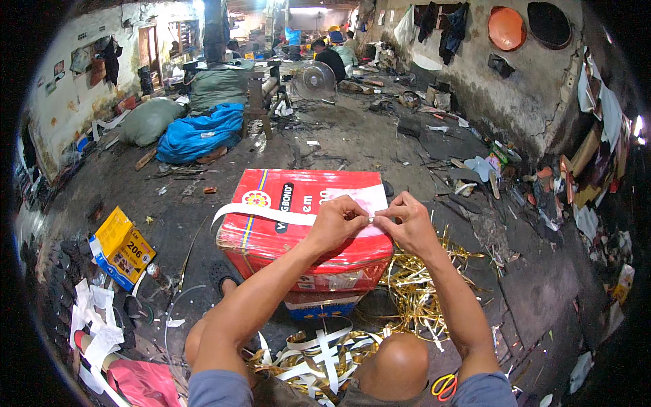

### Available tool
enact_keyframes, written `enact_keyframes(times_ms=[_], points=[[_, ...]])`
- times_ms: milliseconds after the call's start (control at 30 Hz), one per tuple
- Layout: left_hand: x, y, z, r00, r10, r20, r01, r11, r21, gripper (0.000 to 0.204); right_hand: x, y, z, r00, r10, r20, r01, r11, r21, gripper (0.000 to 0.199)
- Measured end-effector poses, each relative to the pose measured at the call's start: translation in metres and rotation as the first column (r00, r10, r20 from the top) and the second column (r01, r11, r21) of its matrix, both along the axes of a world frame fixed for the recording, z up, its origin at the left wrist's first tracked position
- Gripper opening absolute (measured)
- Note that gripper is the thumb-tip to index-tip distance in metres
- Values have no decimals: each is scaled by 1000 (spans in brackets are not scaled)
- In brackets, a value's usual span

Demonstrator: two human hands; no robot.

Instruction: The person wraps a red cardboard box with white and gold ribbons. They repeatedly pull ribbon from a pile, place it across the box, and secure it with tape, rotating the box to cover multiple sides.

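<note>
In front of me a red cardboard box (305,247) wrapped in clear film serves as a work surface. A long white strip (271,213) lies across its top, curling over the left edge and running under my left hand (337,226). My left thumb and finger are pinched on that strip. Close beside it, my right hand (405,225) pinches as well, its fingertips nearly meeting the left ones. A small pale bit of strip shows between them. Under and behind my hands lies a white and pinkish sheet (369,198).
Gold ribbon (415,281) heaps right of the box, with white strips (325,359) near my knees. Orange-handled scissors (444,386) lie by my right sleeve. A yellow carton (123,247) stands left. Blue sacking (202,132), a fan (316,81) and a seated person (330,62) are farther off.
</note>
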State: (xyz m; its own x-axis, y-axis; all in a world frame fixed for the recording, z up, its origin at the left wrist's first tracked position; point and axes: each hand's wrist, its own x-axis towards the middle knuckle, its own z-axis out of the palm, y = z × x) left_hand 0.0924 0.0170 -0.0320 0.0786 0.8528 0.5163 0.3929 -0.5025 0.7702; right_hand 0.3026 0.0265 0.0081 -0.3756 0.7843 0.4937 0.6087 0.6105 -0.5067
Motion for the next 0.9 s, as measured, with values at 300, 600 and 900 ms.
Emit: enact_keyframes(times_ms=[300,600,900], points=[[-2,4,7,999,-24,-36,20,993,-112,15,-15,21,-46,819,-145,-555,-102,915,-390,6],[-10,17,12,981,-156,-111,159,987,15,17,-12,21,-44,860,-213,-464,41,934,-354,27],[3,23,-2,966,-248,73,254,963,-86,10,-11,-5,-41,608,-326,-724,-395,667,-632,31]])
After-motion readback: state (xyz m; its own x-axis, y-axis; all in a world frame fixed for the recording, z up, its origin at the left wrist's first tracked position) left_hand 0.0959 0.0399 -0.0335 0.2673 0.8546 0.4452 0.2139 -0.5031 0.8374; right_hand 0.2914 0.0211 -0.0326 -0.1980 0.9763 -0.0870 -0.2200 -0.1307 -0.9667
